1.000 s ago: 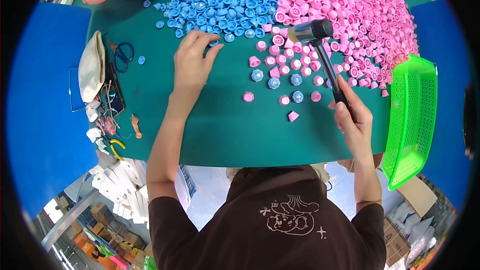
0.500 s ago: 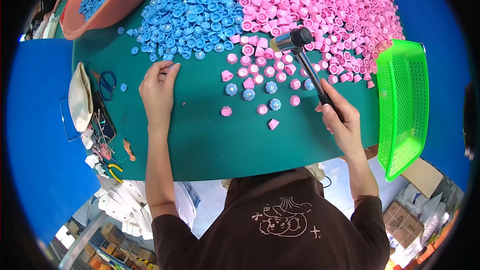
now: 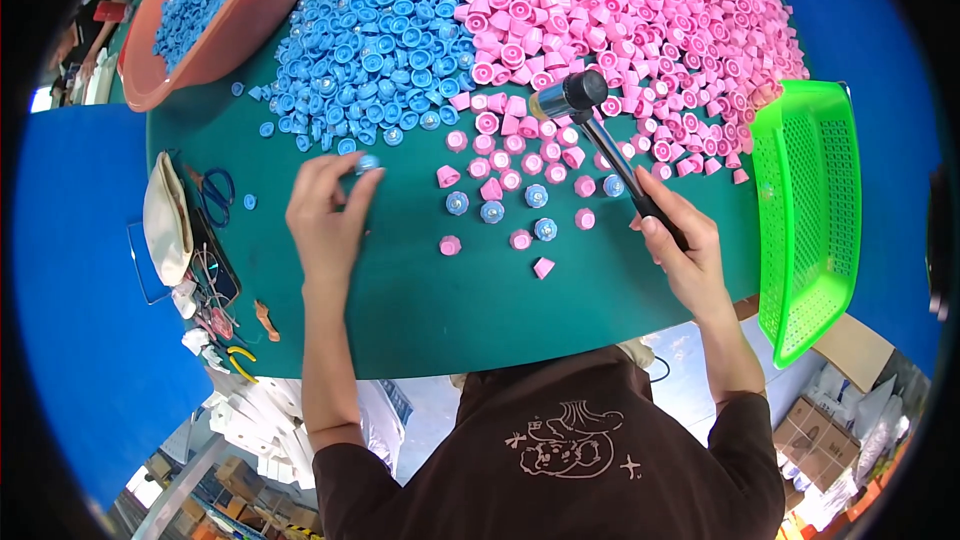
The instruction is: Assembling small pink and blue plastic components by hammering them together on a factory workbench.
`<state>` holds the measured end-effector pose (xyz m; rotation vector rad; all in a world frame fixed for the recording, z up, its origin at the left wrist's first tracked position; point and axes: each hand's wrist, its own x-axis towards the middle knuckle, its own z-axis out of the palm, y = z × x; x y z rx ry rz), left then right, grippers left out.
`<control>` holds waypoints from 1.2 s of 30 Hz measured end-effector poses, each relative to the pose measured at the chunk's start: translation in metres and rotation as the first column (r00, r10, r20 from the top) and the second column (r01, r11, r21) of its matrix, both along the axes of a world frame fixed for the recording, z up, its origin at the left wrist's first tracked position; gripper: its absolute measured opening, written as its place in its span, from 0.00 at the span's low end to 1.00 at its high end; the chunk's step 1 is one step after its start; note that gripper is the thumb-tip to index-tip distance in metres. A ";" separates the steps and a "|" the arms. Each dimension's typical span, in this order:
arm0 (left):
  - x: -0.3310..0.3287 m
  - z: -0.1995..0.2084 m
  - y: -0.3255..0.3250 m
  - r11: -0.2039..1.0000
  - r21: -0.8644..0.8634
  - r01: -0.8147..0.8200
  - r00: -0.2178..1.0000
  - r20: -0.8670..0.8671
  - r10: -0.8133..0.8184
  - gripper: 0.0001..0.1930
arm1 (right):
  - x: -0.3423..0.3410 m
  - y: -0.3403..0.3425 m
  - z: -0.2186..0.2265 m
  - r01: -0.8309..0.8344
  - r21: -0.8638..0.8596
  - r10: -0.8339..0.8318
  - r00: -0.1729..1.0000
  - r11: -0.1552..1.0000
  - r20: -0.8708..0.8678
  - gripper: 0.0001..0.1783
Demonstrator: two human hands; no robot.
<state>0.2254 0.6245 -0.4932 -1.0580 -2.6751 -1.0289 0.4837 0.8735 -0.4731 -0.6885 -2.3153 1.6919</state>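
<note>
My left hand (image 3: 328,202) pinches a small blue cap (image 3: 368,164) at its fingertips, just in front of the heap of blue caps (image 3: 375,50). In my right hand (image 3: 682,245) is a mallet (image 3: 622,158) with a black handle, a metal shaft and a head that is black at one end and yellowish at the other. The head hangs over the near edge of the pink cup heap (image 3: 620,15). Several loose pink cups (image 3: 450,245) stand between my hands. A few carry blue caps on top, such as this capped cup (image 3: 545,229). One pink cup (image 3: 543,268) lies tilted nearest me.
A salmon-coloured basin (image 3: 255,25) of blue caps stands at the far left. A bright green basket (image 3: 808,230) sits at the table's right edge. Scissors (image 3: 217,195), a cream pouch (image 3: 168,220), glasses and yellow-handled pliers (image 3: 242,365) lie along the left edge of the green table (image 3: 420,325).
My left hand has drawn back from the blue heap toward me and slightly right, with a blue cap now showing in its fingers. The mallet has shifted slightly left in view.
</note>
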 end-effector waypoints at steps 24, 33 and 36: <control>0.014 -0.007 0.094 0.938 -0.029 0.344 0.939 -0.012 -0.345 0.13 | -0.015 0.004 0.005 -0.088 0.167 0.092 0.996 0.982 -0.013 0.23; 0.015 -0.005 0.090 0.938 0.108 0.328 0.940 0.062 -0.336 0.16 | -0.027 0.001 0.020 -0.110 0.240 0.108 0.994 0.965 0.023 0.24; 0.018 -0.010 0.095 0.944 0.069 0.324 0.944 0.038 -0.327 0.15 | -0.027 0.000 0.018 -0.099 0.232 0.100 0.995 0.968 0.005 0.24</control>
